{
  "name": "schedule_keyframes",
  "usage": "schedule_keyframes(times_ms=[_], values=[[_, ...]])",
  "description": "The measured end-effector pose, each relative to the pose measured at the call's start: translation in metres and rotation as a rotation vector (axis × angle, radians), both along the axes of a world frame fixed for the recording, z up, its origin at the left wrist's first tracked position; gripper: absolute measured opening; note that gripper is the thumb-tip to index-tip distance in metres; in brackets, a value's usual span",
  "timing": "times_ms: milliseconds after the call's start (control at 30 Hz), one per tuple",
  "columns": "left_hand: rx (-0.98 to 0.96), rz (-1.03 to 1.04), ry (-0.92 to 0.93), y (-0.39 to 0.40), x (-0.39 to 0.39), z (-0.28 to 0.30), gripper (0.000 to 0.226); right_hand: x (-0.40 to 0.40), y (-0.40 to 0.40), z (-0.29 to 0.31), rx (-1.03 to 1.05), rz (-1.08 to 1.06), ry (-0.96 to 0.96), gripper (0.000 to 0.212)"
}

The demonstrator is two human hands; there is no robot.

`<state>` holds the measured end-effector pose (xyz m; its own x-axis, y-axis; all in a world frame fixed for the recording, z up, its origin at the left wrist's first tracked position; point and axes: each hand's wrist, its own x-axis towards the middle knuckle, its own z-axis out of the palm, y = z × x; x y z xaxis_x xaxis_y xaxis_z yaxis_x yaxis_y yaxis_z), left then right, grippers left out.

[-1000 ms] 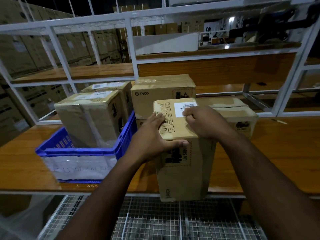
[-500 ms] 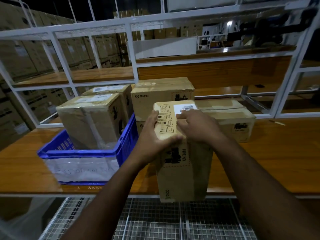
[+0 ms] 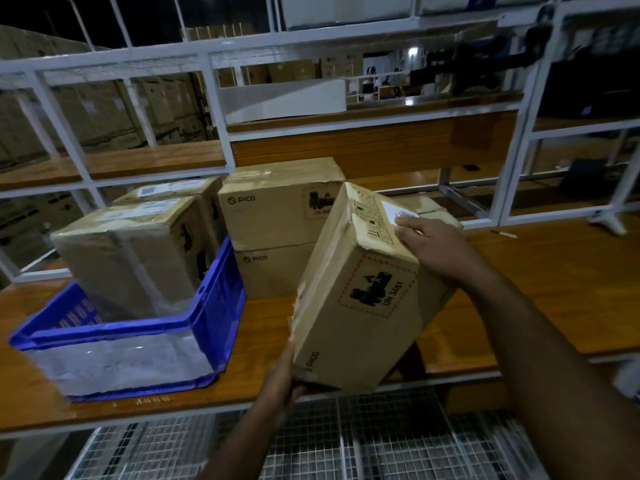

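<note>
While the cardboard carton hangs tilted above the near edge of the counter, its top end leaning far and right, the step in hand looks like turning or carrying it rather than setting it down. The left hand takes the low near corner, fingers curled under it. The right hand lies on the upper end with fingers close together and nearly straight, their tips on the white label; its thumb is hidden.

I judge that the blue crate, just left of the carton, is where it goes. It already holds two plastic-wrapped cartons toward its far side, with room at the near side. The next move would call for swinging the carton left over the rim, levelling it and lowering it with both hands in charge of the weight.

"PICO" is printed near the held carton's low corner and on both stacked cartons behind it. A red dashed battery mark reads "UN 34" plus two digits, probably 81. Handling symbols sit beside the label, whose barcode is too blurred to read. Writing on the crate's front sheet is illegible.
</note>
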<state>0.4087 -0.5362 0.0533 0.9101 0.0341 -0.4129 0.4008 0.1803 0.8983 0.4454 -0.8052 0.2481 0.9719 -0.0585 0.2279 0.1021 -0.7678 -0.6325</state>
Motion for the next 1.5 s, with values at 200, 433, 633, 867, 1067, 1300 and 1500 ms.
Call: schedule_keyframes(times_ms=[200, 433, 633, 867, 1067, 1300, 1500], values=[[-0.185, -0.017, -0.126, -0.026, 0.013, 0.009, 0.034, -0.011, -0.053, -0.034, 0.296, -0.083, -0.024, 0.040], [-0.073, -0.134, -0.285, -0.054, 0.011, 0.038, 0.046, -0.041, -0.111, -0.102, 0.666, -0.379, -0.083, 0.030], [-0.020, -0.160, -0.491, -0.085, 0.015, 0.071, 0.065, -0.038, -0.145, -0.118, 0.784, -0.439, -0.142, 0.029], [0.062, -0.135, -0.665, -0.117, 0.044, 0.101, 0.062, -0.009, -0.159, -0.090, 0.924, -0.571, -0.234, 0.051], [0.092, -0.145, -0.759, -0.140, 0.062, 0.128, 0.055, 0.014, -0.181, -0.076, 0.949, -0.500, -0.352, 0.059], [0.155, -0.170, -0.892, -0.164, 0.096, 0.144, 0.068, 0.050, -0.197, -0.044, 0.860, -0.483, -0.501, 0.044], [0.240, -0.132, -0.892, -0.164, 0.143, 0.134, 0.062, 0.110, -0.202, -0.039, 0.923, -0.378, -0.390, 0.052]])
